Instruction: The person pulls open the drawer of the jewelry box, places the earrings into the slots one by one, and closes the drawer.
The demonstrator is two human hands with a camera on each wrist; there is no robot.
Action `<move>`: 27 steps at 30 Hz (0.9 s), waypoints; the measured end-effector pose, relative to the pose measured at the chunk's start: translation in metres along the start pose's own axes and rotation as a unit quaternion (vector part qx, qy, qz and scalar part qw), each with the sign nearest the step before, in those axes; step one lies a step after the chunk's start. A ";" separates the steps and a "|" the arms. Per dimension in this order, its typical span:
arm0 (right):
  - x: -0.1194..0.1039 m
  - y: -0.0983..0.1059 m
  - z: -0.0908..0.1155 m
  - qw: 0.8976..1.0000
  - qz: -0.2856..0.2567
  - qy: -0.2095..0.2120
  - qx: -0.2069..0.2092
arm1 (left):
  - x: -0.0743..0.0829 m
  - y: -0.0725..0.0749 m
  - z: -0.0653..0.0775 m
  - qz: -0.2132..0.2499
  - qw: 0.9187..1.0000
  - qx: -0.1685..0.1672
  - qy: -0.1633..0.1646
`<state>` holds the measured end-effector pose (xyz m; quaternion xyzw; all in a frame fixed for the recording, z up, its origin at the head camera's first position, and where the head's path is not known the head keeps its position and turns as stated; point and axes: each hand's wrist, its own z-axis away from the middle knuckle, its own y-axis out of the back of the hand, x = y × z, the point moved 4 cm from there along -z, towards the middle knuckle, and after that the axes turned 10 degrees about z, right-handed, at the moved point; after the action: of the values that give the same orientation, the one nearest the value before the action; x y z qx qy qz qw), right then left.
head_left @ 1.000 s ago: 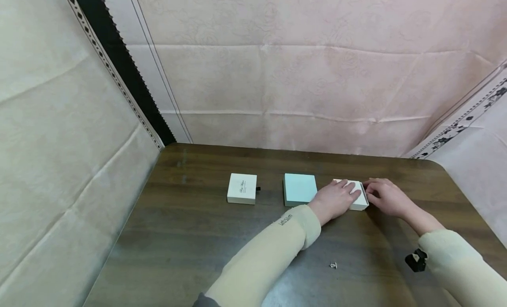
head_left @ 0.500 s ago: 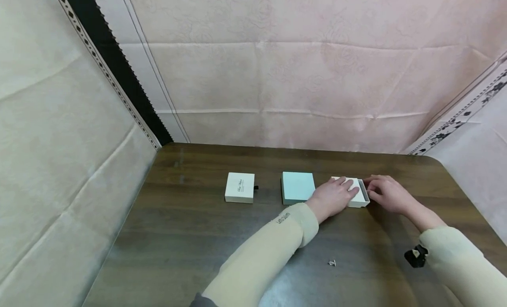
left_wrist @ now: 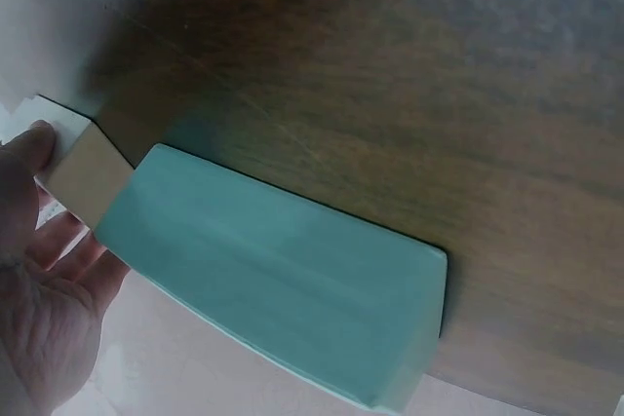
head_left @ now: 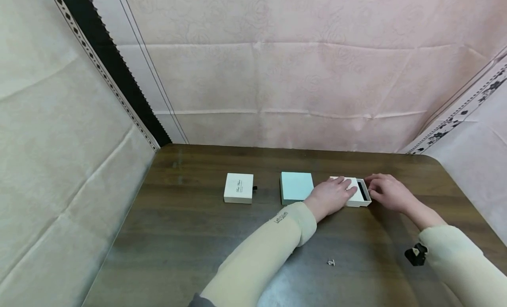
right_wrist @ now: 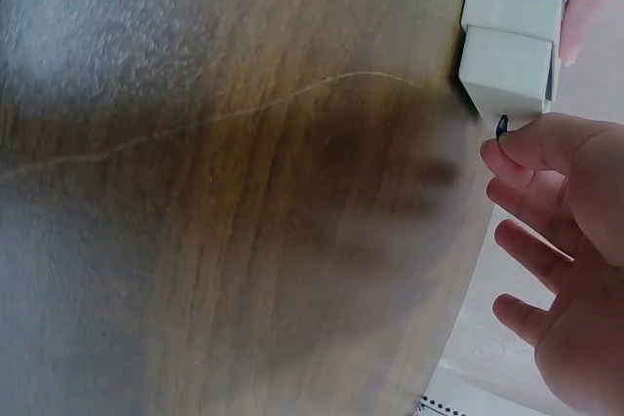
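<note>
A white drawer box [head_left: 358, 197] lies at the right of the table, its inner tray [right_wrist: 505, 65] slid partly out to the right. Dark lining shows in the tray's gap in the head view. My left hand [head_left: 330, 196] holds the box's outer sleeve, with the thumb on the near side and fingers over the top. A short black ribbon tab [right_wrist: 501, 127] sticks out of the tray's end, pinched between thumb and forefinger of my right hand [right_wrist: 575, 221]. The other right fingers are spread loosely. A teal box [head_left: 297, 186] stands just left of the left hand.
Farther left sits another white box [head_left: 239, 186] with printed lettering and a black tab on its right side. A tiny silvery object [head_left: 331, 262] lies near the front of the wooden table [head_left: 190, 236]; its kind is too small to tell. Pale cloth [head_left: 317, 86] hangs behind.
The tray has slid out of the sleeve to the right, and its dark inside now shows. My right hand has shifted slightly right relative to the sleeve; the left hand stays on the box.
</note>
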<state>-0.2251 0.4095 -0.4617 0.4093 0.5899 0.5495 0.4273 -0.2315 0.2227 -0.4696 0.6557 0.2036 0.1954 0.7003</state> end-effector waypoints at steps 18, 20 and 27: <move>0.011 -0.001 0.006 1.000 0.023 -0.004 0.008 | 0.001 0.001 0.001 0.004 1.000 0.000 0.000; 0.013 -0.001 0.007 1.000 0.024 -0.008 0.003 | 0.001 0.000 0.000 0.004 1.000 -0.001 -0.001; 0.016 0.002 0.006 1.000 0.018 -0.015 -0.002 | -0.002 -0.001 -0.002 0.003 1.000 -0.003 0.001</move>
<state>-0.2243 0.4267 -0.4612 0.4271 0.5750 0.5518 0.4272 -0.2345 0.2232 -0.4708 0.6543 0.2014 0.1990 0.7013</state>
